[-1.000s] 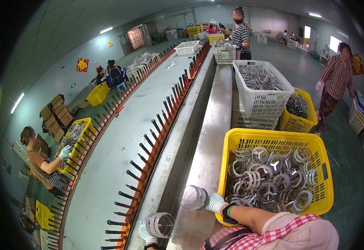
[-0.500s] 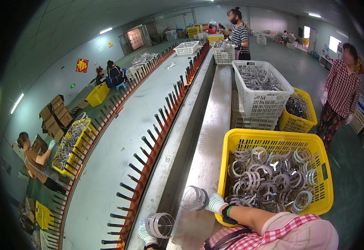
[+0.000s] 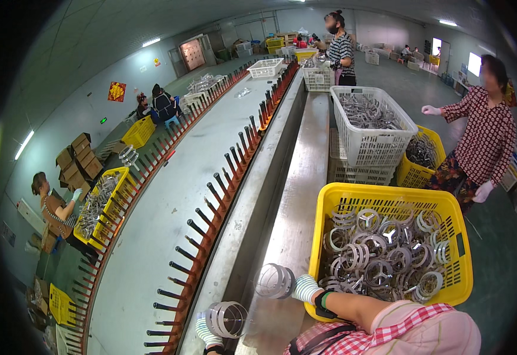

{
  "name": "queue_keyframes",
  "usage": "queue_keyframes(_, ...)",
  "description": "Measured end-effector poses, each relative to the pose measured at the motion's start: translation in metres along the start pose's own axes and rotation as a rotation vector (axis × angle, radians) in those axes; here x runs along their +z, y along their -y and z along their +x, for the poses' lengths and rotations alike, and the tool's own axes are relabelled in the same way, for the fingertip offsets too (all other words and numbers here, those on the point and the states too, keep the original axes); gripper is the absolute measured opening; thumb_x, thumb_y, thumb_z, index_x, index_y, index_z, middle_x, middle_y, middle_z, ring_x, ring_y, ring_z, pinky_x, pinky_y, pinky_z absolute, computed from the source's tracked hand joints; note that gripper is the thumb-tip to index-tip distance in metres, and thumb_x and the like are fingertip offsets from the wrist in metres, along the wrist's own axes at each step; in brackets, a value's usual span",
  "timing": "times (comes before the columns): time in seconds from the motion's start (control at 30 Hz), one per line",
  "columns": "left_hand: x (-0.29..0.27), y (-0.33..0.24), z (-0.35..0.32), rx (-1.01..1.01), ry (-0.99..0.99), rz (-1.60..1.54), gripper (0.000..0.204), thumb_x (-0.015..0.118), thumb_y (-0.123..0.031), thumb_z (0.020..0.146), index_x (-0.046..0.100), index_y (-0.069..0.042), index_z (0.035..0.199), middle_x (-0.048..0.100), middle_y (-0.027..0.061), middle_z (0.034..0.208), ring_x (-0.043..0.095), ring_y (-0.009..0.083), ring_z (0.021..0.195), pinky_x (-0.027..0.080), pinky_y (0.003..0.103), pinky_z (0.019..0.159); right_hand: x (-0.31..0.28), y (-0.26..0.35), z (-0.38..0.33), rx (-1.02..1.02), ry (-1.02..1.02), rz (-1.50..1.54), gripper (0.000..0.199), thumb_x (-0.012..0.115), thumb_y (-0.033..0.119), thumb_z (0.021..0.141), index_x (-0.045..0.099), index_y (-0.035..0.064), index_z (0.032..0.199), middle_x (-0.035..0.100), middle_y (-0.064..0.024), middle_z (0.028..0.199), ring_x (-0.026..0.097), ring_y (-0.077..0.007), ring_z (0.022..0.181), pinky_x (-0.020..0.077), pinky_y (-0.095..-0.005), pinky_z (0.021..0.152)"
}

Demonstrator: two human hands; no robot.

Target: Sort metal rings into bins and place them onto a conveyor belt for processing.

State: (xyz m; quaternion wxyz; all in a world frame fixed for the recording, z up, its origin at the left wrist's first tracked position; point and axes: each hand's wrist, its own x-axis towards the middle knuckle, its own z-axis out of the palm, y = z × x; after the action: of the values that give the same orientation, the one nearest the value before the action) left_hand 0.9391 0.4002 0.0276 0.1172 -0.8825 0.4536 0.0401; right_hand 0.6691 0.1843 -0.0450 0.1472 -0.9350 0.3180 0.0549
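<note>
My left hand point(image 3: 208, 332), in a striped white glove, is closed round one side of a ringed metal frame point(image 3: 228, 320) near the bottom edge. Its several thin grey rings stand in a row. To the right, my right hand point(image 3: 307, 288), gloved alike, grips a similar ringed metal frame point(image 3: 274, 281) over the metal ledge point(image 3: 291, 228). Part of the fingers of each hand is hidden. Beside my right forearm stands a yellow basket point(image 3: 392, 194) heaped with more ringed metal frames point(image 3: 383, 251).
Left of the ledge runs a pale table point(image 3: 175, 195) edged by upright dark pegs point(image 3: 216, 192) on an orange rail. White crates point(image 3: 377, 148) and another yellow basket point(image 3: 424, 180) stand farther right. Co-workers stand at the right point(image 3: 483, 124), far end point(image 3: 342, 53) and left point(image 3: 60, 207).
My hands and both frames look unmoved. The row of pegs has shifted slightly. The person at right has raised an arm, and a ringed frame now shows above the left yellow basket.
</note>
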Motion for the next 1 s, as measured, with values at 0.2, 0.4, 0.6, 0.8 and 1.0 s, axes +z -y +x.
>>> queue_keyframes(0.2,0.037,0.025,0.004,-0.007,0.043,-0.033,0.033,0.028,-0.020,0.094,0.059,-0.010,0.098,0.060,0.0068,0.103,0.054,0.0184,0.098,0.038,0.032,0.088,-0.009,0.013,0.003,-0.022,0.038,0.002,0.032,0.041,0.023,0.085,0.068,0.0047,0.088,0.067,-0.0152,0.086,0.066,-0.0286,0.080,0.0506,-0.0431,0.066)
queue_keyframes(0.4,0.040,0.018,0.009,0.016,-0.133,0.027,0.022,0.041,-0.023,0.087,0.060,-0.013,0.087,0.061,0.0050,0.091,0.055,0.0197,0.088,0.041,0.031,0.077,-0.011,0.007,0.000,0.009,0.036,-0.022,0.032,0.042,0.023,0.085,0.068,0.0053,0.089,0.067,-0.0148,0.088,0.066,-0.0284,0.081,0.0505,-0.0424,0.068)
queue_keyframes(0.6,-0.010,-0.005,-0.003,0.016,-0.049,0.074,0.023,0.035,-0.016,0.091,0.059,-0.012,0.091,0.060,0.0042,0.090,0.056,0.0178,0.085,0.042,0.029,0.072,-0.012,0.003,-0.002,0.027,0.053,0.009,0.032,0.042,0.023,0.084,0.068,0.0065,0.090,0.066,-0.0148,0.088,0.065,-0.0286,0.081,0.0504,-0.0415,0.069)
queue_keyframes(0.8,-0.002,-0.002,0.001,0.023,-0.096,0.062,0.017,0.041,-0.016,0.088,0.058,-0.013,0.087,0.058,0.0044,0.087,0.055,0.0173,0.083,0.042,0.029,0.071,-0.014,0.003,-0.004,0.021,0.035,0.019,0.031,0.043,0.022,0.084,0.068,0.0063,0.088,0.066,-0.0147,0.087,0.065,-0.0286,0.081,0.0503,-0.0418,0.068)
queue_keyframes(1.0,-0.006,-0.004,-0.002,0.013,-0.091,0.062,0.018,0.040,-0.016,0.088,0.058,-0.013,0.089,0.058,0.0041,0.088,0.055,0.0175,0.084,0.042,0.029,0.072,-0.005,0.001,0.001,0.013,0.030,0.004,0.030,0.044,0.022,0.083,0.069,0.0060,0.087,0.067,-0.0150,0.086,0.066,-0.0283,0.081,0.0503,-0.0421,0.067)
